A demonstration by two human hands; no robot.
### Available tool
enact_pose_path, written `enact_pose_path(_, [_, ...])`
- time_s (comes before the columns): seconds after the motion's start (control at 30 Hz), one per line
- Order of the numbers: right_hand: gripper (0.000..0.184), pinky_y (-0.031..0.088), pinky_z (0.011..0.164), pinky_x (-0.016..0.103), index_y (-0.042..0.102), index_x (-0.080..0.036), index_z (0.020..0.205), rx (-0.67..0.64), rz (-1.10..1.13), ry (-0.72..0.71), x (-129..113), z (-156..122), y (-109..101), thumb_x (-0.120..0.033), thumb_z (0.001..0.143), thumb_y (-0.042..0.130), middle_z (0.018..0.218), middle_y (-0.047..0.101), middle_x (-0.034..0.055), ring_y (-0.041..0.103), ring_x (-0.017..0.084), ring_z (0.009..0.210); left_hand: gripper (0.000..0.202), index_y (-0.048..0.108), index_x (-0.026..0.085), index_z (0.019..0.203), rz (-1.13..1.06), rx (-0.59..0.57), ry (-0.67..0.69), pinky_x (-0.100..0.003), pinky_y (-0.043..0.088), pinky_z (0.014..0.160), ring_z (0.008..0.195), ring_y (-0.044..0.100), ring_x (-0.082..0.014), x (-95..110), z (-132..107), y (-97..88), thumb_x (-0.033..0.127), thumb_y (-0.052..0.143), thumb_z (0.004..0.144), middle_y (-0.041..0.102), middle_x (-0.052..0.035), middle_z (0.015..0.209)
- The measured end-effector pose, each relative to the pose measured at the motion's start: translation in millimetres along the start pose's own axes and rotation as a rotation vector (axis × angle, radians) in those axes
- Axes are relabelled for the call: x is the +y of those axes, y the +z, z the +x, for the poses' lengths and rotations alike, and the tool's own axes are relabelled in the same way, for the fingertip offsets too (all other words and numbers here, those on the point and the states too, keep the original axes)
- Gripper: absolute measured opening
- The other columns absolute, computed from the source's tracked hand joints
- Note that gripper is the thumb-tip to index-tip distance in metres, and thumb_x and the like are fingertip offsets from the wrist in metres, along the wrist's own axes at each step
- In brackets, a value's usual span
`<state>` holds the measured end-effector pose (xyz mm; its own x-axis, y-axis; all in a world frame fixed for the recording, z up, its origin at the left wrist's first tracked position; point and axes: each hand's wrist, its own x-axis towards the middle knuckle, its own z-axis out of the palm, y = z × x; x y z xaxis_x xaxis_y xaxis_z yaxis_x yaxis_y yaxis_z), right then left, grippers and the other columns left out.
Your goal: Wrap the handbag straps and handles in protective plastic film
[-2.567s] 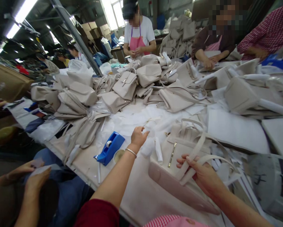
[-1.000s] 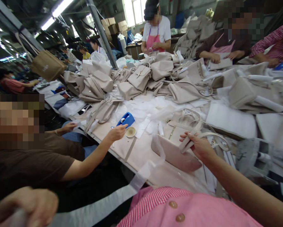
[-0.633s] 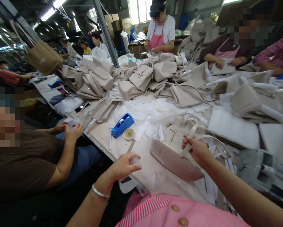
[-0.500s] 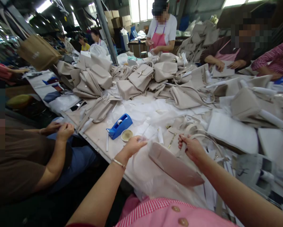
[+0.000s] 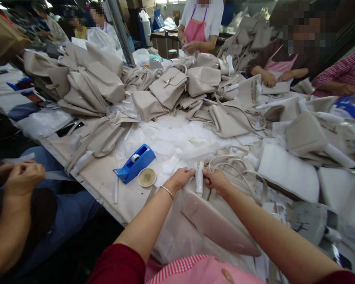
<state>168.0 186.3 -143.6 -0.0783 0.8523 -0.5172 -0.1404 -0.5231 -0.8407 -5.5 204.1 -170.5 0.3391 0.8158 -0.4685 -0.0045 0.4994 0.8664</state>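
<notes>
A beige handbag (image 5: 218,225) lies on the table just in front of me, its flat base turned toward me and its straps looping up behind. My left hand (image 5: 180,178) and my right hand (image 5: 216,180) meet at the bag's top, both with fingers closed. Between them stands a white wrapped roll (image 5: 199,178) on the bag's strap; each hand pinches beside it. A thin clear plastic sheet (image 5: 174,232) hangs under the bag near my left forearm.
A blue tape dispenser (image 5: 135,162) and a round tape core (image 5: 147,177) lie left of my hands. Heaps of beige bags (image 5: 168,86) cover the table's middle. A person's hands (image 5: 20,175) work at the left; other people stand across the table. White sheets (image 5: 286,171) lie at right.
My left hand came in from the plastic sheet to the bag's top. My right hand let go of the strap loop and moved left to the white roll. The view dropped lower.
</notes>
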Motion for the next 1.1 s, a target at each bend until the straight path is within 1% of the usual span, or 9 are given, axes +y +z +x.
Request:
enact_pose_path(0.1, [0.04,0.016,0.034,0.018,0.058,-0.017,0.084,-0.036,0.053,-0.001,-2,0,0,-0.049,0.067,0.076,0.044,0.04,-0.0097,0.027,0.006,0.038,0.057,0.067,0.01,0.094,-0.104,-0.047,0.012,-0.029,0.049,0.07,0.074,0.062,-0.0181,8,0,3.9,0.058,0.075,0.065,0.071,-0.0074,0.079])
enact_pose_path(0.23, [0.043,0.017,0.037,0.017,0.062,-0.015,0.089,-0.117,0.084,-0.008,-11,-2,-6,-0.045,0.065,0.08,0.05,0.039,-0.0092,0.027,0.005,0.043,0.059,0.069,0.01,0.091,-0.175,-0.111,-0.001,-0.028,0.047,0.065,0.065,0.06,-0.0163,22,-7,13.6,0.06,0.079,0.061,0.068,-0.0054,0.068])
enact_pose_path(0.47, [0.04,0.018,0.04,0.021,0.066,-0.015,0.087,-0.186,-0.016,-0.051,-26,-10,-24,-0.045,0.065,0.081,0.052,0.046,-0.0061,0.029,0.006,0.044,0.061,0.071,0.011,0.104,-0.199,-0.238,0.002,-0.024,0.04,0.057,0.058,0.056,-0.0136,44,-24,38.8,0.061,0.072,0.07,0.069,-0.0044,0.068])
enact_pose_path(0.57, [0.039,0.016,0.041,0.021,0.066,-0.015,0.084,-0.222,-0.047,-0.062,-29,-15,-31,-0.046,0.066,0.08,0.055,0.052,-0.0037,0.029,0.006,0.044,0.055,0.07,0.011,0.102,-0.135,-0.165,0.033,-0.022,0.034,0.051,0.053,0.051,-0.0104,44,-28,47.6,0.059,0.068,0.074,0.068,-0.0034,0.068])
enact_pose_path(0.7, [0.037,0.014,0.041,0.021,0.058,-0.017,0.071,-0.237,0.03,-0.061,-30,-19,-37,-0.044,0.064,0.082,0.05,0.044,-0.0069,0.024,0.005,0.043,0.043,0.069,0.013,0.096,0.012,-0.029,0.123,-0.021,0.036,0.052,0.058,0.052,-0.011,37,-31,55.8,0.052,0.066,0.078,0.066,-0.0023,0.071])
enact_pose_path(0.8, [0.04,0.014,0.042,0.022,0.054,-0.017,0.069,-0.23,0.051,-0.039,-28,-21,-39,-0.043,0.061,0.084,0.049,0.039,-0.0086,0.023,0.004,0.042,0.032,0.068,0.014,0.092,0.162,-0.055,0.196,-0.021,0.038,0.056,0.063,0.053,-0.0118,33,-31,56.6,0.044,0.061,0.081,0.065,-0.0015,0.076])
enact_pose_path(0.93, [0.039,0.013,0.042,0.022,0.059,-0.017,0.081,-0.249,0.022,-0.045,-29,-24,-42,-0.041,0.062,0.083,0.052,0.041,-0.0086,0.023,0.004,0.043,0.026,0.065,0.014,0.078,0.392,-0.106,0.274,-0.021,0.034,0.054,0.062,0.047,-0.011,33,-30,51.6,0.036,0.054,0.083,0.057,0.0016,0.068])
enact_pose_path(1.0, [0.04,0.012,0.042,0.023,0.06,-0.017,0.084,-0.265,-0.007,-0.044,-30,-27,-42,-0.04,0.062,0.083,0.053,0.042,-0.0084,0.023,0.005,0.043,0.024,0.062,0.014,0.07,0.428,-0.133,0.276,-0.021,0.03,0.051,0.058,0.042,-0.01,34,-28,49.5,0.033,0.054,0.082,0.05,0.0037,0.062])
enact_pose_path(1.1, [0.036,0.013,0.042,0.024,0.06,-0.017,0.078,-0.209,-0.058,-0.06,-31,-32,-41,-0.04,0.061,0.082,0.05,0.04,-0.0085,0.024,0.005,0.042,0.022,0.058,0.015,0.061,0.456,-0.175,0.279,-0.022,0.026,0.049,0.053,0.036,-0.0093,35,-26,48.3,0.028,0.054,0.078,0.042,0.0055,0.055])
